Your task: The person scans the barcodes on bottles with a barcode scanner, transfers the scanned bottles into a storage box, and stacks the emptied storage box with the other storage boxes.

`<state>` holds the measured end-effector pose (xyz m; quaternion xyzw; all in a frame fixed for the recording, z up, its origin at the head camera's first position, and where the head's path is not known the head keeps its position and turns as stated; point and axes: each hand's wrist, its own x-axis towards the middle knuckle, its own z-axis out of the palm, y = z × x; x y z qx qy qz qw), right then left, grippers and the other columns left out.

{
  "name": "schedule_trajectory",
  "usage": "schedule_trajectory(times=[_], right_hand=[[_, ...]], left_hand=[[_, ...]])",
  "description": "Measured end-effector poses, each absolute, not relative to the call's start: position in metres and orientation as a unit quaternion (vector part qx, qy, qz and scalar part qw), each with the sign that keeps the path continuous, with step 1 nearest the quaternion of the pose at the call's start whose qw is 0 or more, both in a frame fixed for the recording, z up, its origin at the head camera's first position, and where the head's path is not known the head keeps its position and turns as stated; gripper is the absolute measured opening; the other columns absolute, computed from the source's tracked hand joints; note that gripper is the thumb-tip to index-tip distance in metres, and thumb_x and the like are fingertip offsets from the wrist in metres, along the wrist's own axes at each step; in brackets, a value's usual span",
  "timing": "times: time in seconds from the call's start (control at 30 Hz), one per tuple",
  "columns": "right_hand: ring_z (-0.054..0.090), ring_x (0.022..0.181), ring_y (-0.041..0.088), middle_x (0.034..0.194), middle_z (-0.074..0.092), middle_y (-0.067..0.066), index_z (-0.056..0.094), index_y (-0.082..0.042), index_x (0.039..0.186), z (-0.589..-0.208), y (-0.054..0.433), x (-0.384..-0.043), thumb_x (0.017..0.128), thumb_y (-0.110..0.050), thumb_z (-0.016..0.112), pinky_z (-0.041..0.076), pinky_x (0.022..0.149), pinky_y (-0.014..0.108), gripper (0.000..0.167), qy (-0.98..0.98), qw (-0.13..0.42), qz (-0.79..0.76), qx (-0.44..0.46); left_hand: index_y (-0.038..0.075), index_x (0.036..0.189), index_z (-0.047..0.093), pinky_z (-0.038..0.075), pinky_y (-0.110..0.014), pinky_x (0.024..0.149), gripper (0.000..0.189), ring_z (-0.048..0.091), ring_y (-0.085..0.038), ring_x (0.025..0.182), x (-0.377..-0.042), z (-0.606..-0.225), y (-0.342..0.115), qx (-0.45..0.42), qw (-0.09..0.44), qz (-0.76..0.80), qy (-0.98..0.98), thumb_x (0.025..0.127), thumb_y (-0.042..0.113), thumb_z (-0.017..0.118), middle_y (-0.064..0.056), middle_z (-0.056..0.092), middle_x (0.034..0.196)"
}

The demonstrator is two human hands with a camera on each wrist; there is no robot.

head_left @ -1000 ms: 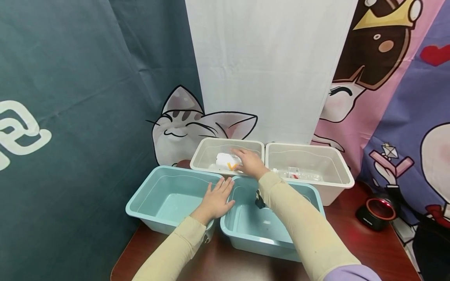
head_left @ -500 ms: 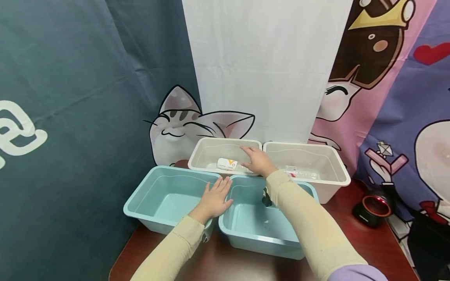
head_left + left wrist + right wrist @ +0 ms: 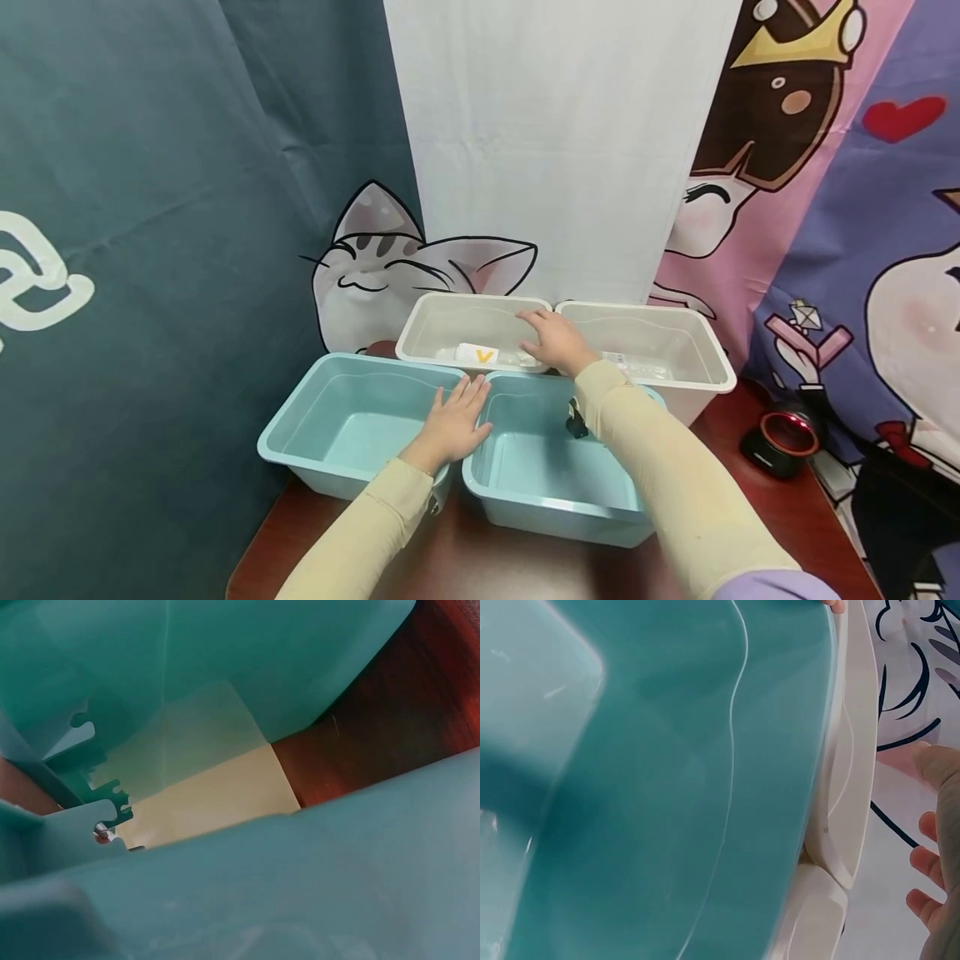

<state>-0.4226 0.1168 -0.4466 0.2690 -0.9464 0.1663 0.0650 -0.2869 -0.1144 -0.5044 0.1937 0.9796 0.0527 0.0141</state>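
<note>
My right hand (image 3: 558,342), fingers spread and holding nothing, hovers over the right end of the left cream bin (image 3: 420,321). Inside that bin lies a bottle (image 3: 476,354) with a white label and an orange V mark, left of my fingers. In the right wrist view, the right hand (image 3: 941,825) shows at the right edge, with loose fingers. My left hand (image 3: 450,425) lies with straight fingers on the adjoining rims of the left blue bin (image 3: 300,408) and the right blue bin (image 3: 487,492). The left wrist view mostly shows blue bin walls (image 3: 337,862).
The right cream bin (image 3: 712,350) holds a clear plastic bottle (image 3: 637,367), partly hidden by my right arm. A black device (image 3: 780,442) with a red-lit ring stands on the brown table (image 3: 720,467) at right. Printed curtains (image 3: 555,150) hang behind the bins.
My right hand has drawn away rightward from the white-labelled bottle, letting it go. The bottle has turned over on its side, its mark shifting. The left hand has stayed on the rims.
</note>
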Motion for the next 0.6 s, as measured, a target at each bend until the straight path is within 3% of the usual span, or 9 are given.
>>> schedule_trajectory(times=[0.37, 0.6], right_hand=[[0.056, 0.127, 0.039, 0.143, 0.056, 0.018, 0.052, -0.014, 0.147, -0.422, 0.147, -0.407, 0.096, -0.031, 0.07, 0.047, 0.103, 0.056, 0.057, -0.951, 0.075, 0.155, 0.257], [0.057, 0.126, 0.041, 0.149, 0.05, 0.018, 0.048, -0.015, 0.15, -0.414, 0.181, -0.396, 0.097, -0.034, 0.067, 0.049, 0.098, 0.06, 0.06, -0.96, 0.064, 0.162, 0.219]], left_hand=[[0.012, 0.162, 0.024, 0.015, -0.065, 0.119, 0.073, 0.013, -0.03, 0.156, -0.288, -0.501, -0.115, 0.197, 0.009, 0.056, 0.979, 0.103, 0.051, 0.043, -0.008, 0.018, 0.169], [0.013, 0.162, 0.024, 0.013, -0.064, 0.12, 0.074, 0.012, -0.029, 0.156, -0.288, -0.503, -0.115, 0.194, 0.013, 0.057, 0.979, 0.103, 0.053, 0.043, -0.008, 0.018, 0.168]])
